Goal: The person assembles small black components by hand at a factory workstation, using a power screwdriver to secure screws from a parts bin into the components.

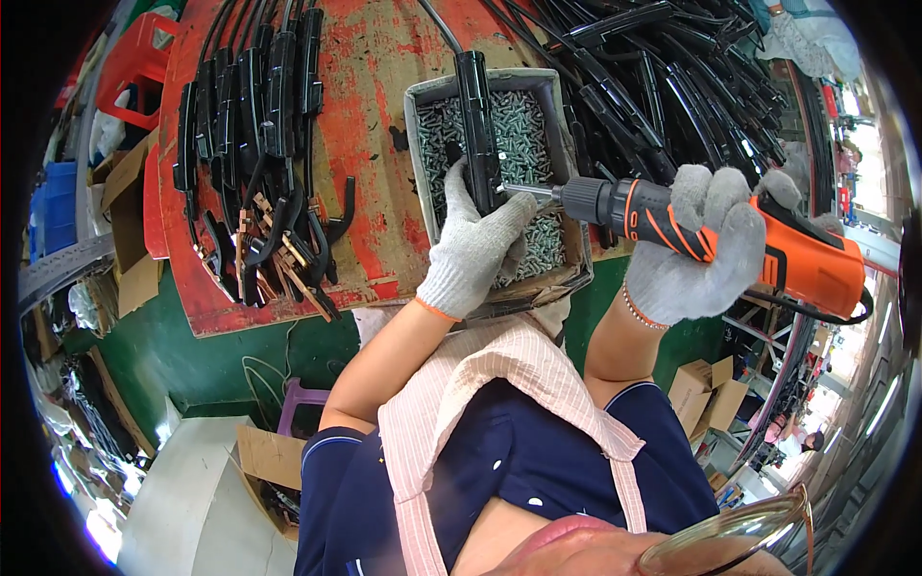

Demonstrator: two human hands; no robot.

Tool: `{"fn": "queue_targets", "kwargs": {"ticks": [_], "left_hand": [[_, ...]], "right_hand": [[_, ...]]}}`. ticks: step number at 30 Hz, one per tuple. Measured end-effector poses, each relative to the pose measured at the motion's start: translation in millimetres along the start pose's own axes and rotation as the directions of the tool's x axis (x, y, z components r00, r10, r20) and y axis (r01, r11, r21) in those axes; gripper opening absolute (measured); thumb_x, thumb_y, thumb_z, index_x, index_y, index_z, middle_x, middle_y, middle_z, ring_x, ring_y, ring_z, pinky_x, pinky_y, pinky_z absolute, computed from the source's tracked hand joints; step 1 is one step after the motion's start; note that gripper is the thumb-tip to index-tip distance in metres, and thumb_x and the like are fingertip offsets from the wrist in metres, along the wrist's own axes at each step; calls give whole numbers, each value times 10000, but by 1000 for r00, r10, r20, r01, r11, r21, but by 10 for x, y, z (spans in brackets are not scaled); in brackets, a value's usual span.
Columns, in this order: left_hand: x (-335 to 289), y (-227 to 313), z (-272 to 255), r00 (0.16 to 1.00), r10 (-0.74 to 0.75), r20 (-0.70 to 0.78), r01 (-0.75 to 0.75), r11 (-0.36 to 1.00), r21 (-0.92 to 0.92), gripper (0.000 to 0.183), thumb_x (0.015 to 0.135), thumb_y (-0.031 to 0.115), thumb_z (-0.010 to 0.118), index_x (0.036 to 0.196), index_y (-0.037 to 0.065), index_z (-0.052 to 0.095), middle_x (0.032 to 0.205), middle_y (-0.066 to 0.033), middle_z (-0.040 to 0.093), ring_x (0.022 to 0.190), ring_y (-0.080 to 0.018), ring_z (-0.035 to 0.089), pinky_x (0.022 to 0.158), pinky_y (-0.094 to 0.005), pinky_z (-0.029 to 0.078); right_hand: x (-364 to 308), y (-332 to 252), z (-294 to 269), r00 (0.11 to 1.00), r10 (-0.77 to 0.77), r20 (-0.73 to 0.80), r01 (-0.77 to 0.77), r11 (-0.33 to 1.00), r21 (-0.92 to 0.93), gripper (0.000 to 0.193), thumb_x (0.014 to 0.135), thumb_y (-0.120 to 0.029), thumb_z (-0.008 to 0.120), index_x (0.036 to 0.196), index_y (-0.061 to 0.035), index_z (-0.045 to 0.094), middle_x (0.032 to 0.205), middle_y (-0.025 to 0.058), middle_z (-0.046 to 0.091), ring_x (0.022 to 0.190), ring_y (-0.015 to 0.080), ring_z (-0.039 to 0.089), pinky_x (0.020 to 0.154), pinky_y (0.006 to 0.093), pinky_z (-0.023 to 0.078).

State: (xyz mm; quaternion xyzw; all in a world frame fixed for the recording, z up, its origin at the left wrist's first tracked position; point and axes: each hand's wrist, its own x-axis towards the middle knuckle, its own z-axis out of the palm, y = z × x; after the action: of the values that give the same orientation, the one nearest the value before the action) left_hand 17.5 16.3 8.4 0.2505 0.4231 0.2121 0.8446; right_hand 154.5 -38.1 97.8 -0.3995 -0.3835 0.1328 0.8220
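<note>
1. Left: my gloved left fingers (519, 207) are closed around the lower end of a long black part (475, 106), gripping from both sides; presumably this steadies it against a sideways push.
2. Part's position: it stands over the open box (415, 144) of small metal screws (536, 125), its cable (440, 24) running off toward the far side; working above the box probably keeps screws close and catches any dropped.
3. Right: my gloved right fingers (690, 197) are wrapped around the orange-and-black power screwdriver (816, 259); none stand open; I cannot tell whether a switch is pressed.
4. Alignment: the driver lies roughly level, its bit (533, 191) pointing left at the part's side, just above my left fingers; holding so near likely limits wobble; whether the tip is seated in a screw is too small to tell.
5. Tabletop (355, 144): similar black parts (279, 96) lie in a row to my left, copper-coloured ends (293, 259) toward me; a larger heap (663, 115) lies to my right, beyond the driver; the split seems meant to keep two batches apart, with the middle left for the box.
</note>
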Motion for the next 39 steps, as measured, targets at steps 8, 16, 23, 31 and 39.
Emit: {"fn": "queue_targets", "kwargs": {"ticks": [8,16,23,31,39], "left_hand": [[-28,38,-28,999,-26,42,26,1000,9,821,853,96,664,1463,139,117,667,-23,531,436,-121,499,349,-261,385],[-9,19,-71,996,-24,84,26,999,-22,953,839,165,726,1480,89,26,772,-38,562,488,-99,513,366,-242,387],[-1,-17,-66,995,-51,84,53,998,-29,933,838,155,727,1482,105,54,790,-29,549,489,-97,503,381,-243,393],[24,5,-90,995,-50,84,50,999,3,949,835,141,732,1490,124,45,789,-28,543,505,-98,504,398,-251,404],[20,-54,-133,988,53,145,-40,995,-91,827,851,81,683,1459,161,127,781,-16,539,522,-100,508,429,-238,397]], "right_hand": [[-3,-25,196,984,19,179,-36,995,90,477,869,-23,610,1291,-82,396,701,86,537,496,166,472,474,307,449],[80,44,430,984,3,177,3,999,-35,447,874,-56,608,1271,24,418,718,103,575,542,198,548,487,318,478],[104,118,537,987,4,161,3,999,-43,357,824,33,622,1147,32,470,723,108,559,529,188,542,482,315,486],[73,161,404,993,40,111,-40,999,-5,376,817,63,597,1163,2,462,764,126,568,537,180,538,481,313,487],[-43,156,170,957,90,274,11,938,-347,782,787,125,544,1424,-185,213,1022,131,537,579,174,556,525,352,509]]}}
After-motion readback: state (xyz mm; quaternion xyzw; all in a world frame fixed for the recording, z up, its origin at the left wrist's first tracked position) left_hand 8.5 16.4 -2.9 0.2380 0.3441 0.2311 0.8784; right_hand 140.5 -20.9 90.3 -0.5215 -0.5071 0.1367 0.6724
